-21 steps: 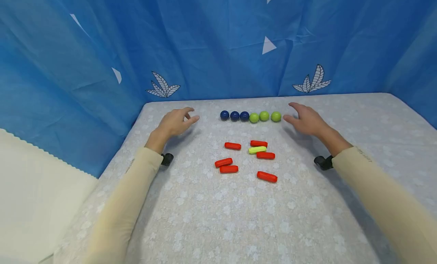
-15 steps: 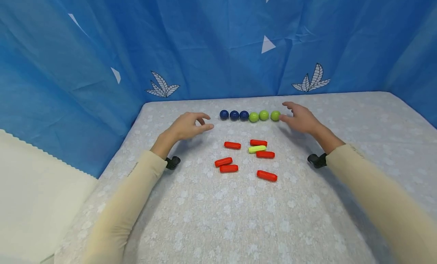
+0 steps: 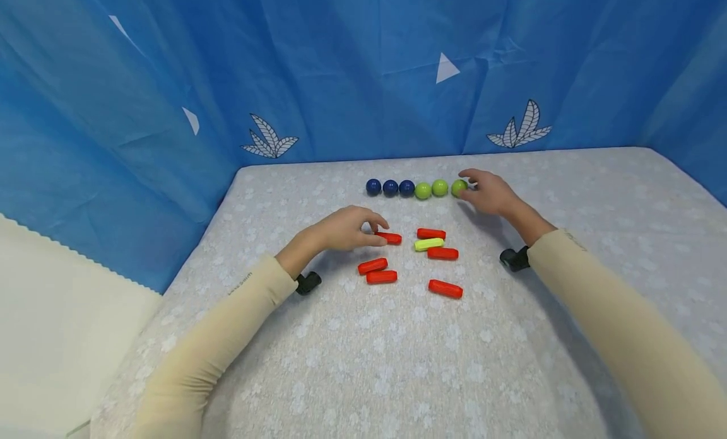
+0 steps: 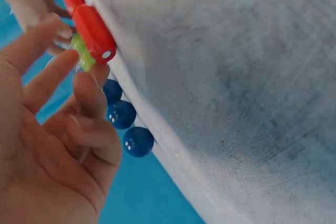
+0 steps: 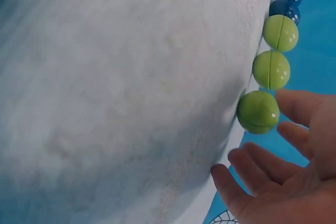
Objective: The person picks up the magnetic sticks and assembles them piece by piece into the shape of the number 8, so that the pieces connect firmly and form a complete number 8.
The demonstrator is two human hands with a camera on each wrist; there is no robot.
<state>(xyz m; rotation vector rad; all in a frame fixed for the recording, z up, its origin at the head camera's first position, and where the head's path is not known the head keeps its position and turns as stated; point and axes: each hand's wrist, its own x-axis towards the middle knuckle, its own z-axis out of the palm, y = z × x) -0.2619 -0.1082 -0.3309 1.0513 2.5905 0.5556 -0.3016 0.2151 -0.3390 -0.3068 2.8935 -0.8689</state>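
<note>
My left hand (image 3: 348, 229) reaches over a small red ribbed cylinder (image 3: 392, 238) with thumb and fingers spread to either side of its left end. In the left wrist view, the red cylinder (image 4: 94, 34) shows just beyond the parted fingertips. My right hand (image 3: 490, 192) is at the right end of a row of balls, its fingertips right at the last green ball (image 3: 458, 187). The right wrist view shows that green ball (image 5: 258, 112) beside the thumb and loosely spread fingers (image 5: 262, 169). Two more green balls (image 3: 440, 187) and three dark blue balls (image 3: 390, 188) continue the row leftward.
Several other red cylinders (image 3: 445, 289) lie about the middle of the patterned tablecloth (image 3: 375, 376), with one yellow-green cylinder (image 3: 428, 244) among them. A blue curtain (image 3: 352, 79) hangs behind the table's far edge.
My left hand has swept right and nearer to me, from left of the blue balls to the red cylinder. My right hand has moved left, up to the last green ball.
</note>
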